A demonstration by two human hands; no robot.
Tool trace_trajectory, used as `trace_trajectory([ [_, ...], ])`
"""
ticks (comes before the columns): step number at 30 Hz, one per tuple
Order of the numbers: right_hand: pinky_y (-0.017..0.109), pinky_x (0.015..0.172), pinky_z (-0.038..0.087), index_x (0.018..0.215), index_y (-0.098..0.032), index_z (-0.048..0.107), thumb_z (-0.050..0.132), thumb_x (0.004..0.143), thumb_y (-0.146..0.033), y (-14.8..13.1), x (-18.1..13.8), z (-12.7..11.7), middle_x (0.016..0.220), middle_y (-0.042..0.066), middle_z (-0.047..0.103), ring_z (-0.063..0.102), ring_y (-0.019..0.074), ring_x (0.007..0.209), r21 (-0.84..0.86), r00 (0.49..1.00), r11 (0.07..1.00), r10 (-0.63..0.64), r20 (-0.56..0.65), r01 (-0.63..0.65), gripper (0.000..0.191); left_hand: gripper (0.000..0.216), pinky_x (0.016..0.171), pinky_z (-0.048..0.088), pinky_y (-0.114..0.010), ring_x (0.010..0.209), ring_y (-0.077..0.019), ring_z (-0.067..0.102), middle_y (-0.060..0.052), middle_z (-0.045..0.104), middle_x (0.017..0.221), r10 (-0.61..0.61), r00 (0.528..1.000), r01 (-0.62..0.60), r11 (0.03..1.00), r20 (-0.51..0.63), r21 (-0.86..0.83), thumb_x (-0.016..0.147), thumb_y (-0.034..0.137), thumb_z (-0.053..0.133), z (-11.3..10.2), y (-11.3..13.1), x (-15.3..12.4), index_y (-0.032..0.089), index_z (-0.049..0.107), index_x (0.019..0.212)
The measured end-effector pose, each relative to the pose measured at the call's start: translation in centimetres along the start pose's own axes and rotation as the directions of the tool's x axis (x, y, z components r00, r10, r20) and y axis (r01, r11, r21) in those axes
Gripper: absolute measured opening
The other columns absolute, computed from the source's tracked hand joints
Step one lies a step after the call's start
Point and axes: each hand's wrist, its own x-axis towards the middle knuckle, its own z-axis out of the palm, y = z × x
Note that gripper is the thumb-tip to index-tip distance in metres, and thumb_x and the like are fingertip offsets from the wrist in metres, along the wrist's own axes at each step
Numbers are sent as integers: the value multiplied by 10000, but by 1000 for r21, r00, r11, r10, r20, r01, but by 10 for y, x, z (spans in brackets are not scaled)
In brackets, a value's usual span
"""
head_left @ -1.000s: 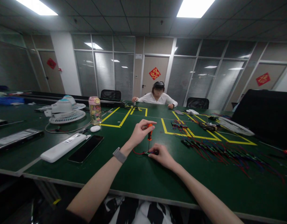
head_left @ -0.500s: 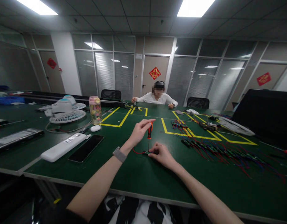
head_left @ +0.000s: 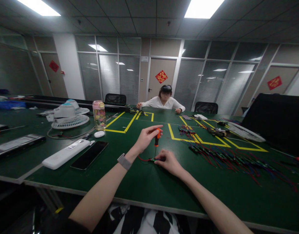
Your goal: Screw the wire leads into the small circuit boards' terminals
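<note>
My left hand [head_left: 147,137] is closed around the top of an orange and black screwdriver [head_left: 156,140], which stands nearly upright. Its thin shaft runs down to a small green circuit board [head_left: 152,159] on the table. I cannot make out the exact spot the tip touches. The fingertips of my right hand [head_left: 169,161] pinch the right end of that board, hiding part of it. A red wire [head_left: 143,159] curves out from the board's left side.
Many similar boards with red and blue wires [head_left: 227,156] lie to the right. A black phone [head_left: 90,155], a white power strip-like case [head_left: 66,154], a bottle [head_left: 99,115] and fans [head_left: 68,115] occupy the left. A person [head_left: 164,100] sits opposite, beyond yellow tape [head_left: 172,131].
The screwdriver's handle leans slightly more to the right, and my left fingers have shifted a little on it. My right hand stays at the board.
</note>
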Motion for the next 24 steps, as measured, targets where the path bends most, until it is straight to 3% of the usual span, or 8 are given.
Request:
trace_trajectory([
  [4,242,643,440,767,-156,738,733,693,-150,-1,0,0,757,22,620,576,138,687,-13,1000,1000,1,3,-1,74,305,782,487,-266,872,-156,603,-70,647,1011,76,995,-64,982,-61,178,778,320,652,-1,1,0,179,705,1043],
  [7,242,649,444,763,-154,734,732,696,-155,-1,0,-1,761,22,622,577,138,691,-10,1000,1000,4,3,-4,67,311,857,480,-310,971,-191,608,-92,659,1023,27,1000,-27,999,0,20,850,310,555,-1,0,1,173,681,1099],
  [10,242,649,442,759,-149,733,731,701,-157,-1,0,-1,759,23,621,573,137,689,-8,1000,1000,1,9,-1,59,334,831,487,-312,904,-182,623,-86,669,932,-12,1000,14,998,23,-54,849,300,558,-1,-2,1,160,658,1135],
  [13,238,641,436,766,-150,734,733,698,-153,-1,0,0,754,21,618,570,135,686,-6,1000,1000,-5,10,5,68,278,741,480,-256,804,-138,589,-58,620,915,66,996,-56,985,-59,162,790,314,643,-1,-2,0,174,707,1022],
  [16,235,633,430,778,-149,737,727,701,-152,0,0,0,751,19,612,566,131,677,-3,1000,1000,-3,8,3,78,241,785,475,-255,904,-150,572,-63,565,1033,157,981,-115,946,-117,304,804,313,622,-2,-1,0,201,720,994],
  [19,236,637,430,778,-145,736,719,704,-149,-1,0,0,758,21,612,566,131,682,-1,1000,1000,2,6,-2,76,289,889,464,-304,1027,-183,576,-84,583,1128,102,993,-90,981,-61,171,866,271,513,-2,0,1,194,685,1084],
  [22,235,626,425,769,-144,734,712,707,-146,-1,-1,0,754,21,608,560,128,669,5,1000,1000,1,11,-1,66,345,870,485,-347,963,-196,620,-99,654,1043,11,1000,-10,999,27,-34,861,279,517,0,0,1,156,634,1161],
  [24,234,616,422,769,-146,732,713,706,-151,0,-1,0,750,19,607,555,127,659,6,1000,1000,-3,13,3,67,352,820,494,-317,880,-175,628,-86,668,962,6,1000,-6,1000,4,-15,819,289,591,1,1,0,145,644,1136],
])
